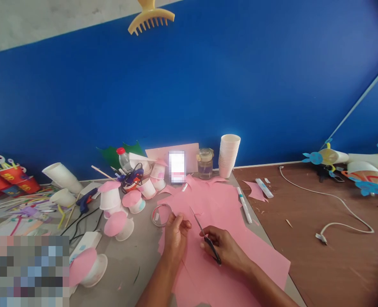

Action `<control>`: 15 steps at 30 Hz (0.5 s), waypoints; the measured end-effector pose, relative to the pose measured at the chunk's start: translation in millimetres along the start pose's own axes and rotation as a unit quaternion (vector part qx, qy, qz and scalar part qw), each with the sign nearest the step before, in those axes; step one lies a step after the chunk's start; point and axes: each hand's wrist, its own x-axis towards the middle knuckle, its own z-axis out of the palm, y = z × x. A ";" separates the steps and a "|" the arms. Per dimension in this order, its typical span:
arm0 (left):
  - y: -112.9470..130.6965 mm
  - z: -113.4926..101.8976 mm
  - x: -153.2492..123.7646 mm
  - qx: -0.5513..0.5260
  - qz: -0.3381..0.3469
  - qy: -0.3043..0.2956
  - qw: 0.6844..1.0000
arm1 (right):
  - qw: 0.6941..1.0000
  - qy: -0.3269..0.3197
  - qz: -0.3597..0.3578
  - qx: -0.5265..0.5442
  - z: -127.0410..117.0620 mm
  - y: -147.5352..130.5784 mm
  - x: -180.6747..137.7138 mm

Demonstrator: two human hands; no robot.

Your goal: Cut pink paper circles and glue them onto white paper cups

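Observation:
My right hand [224, 247] holds a pair of scissors [212, 250] by the black handles, with the blades pointing away over the pink paper [214, 209]. My left hand [177, 234] is raised beside it with curled fingers. What those fingers pinch, if anything, is too small to make out. Just left of that hand is a clear ring like a tape roll [161, 215]; whether they touch I cannot tell. Sheets and offcuts of pink paper spread under both hands. A white marker [244, 205] lies along the paper's right edge.
White paper cups with pink paper rounds [114, 224] stand on the left, near a blue glue gun [88, 200]. A lit phone [177, 166], a glass jar [205, 163] and a stack of paper cups [229, 156] line the blue wall. On the right lies a white cable [331, 192].

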 end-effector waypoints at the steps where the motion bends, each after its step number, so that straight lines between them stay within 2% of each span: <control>1: 0.0 0.2 -0.2 0.005 0.001 0.003 1.000 | 1.000 -0.003 -0.001 0.001 0.0 0.2 0.0; 15: -2.2 1.0 -1.5 0.058 0.016 0.003 0.998 | 1.000 -0.021 -0.003 -0.020 0.3 -9.2 -2.1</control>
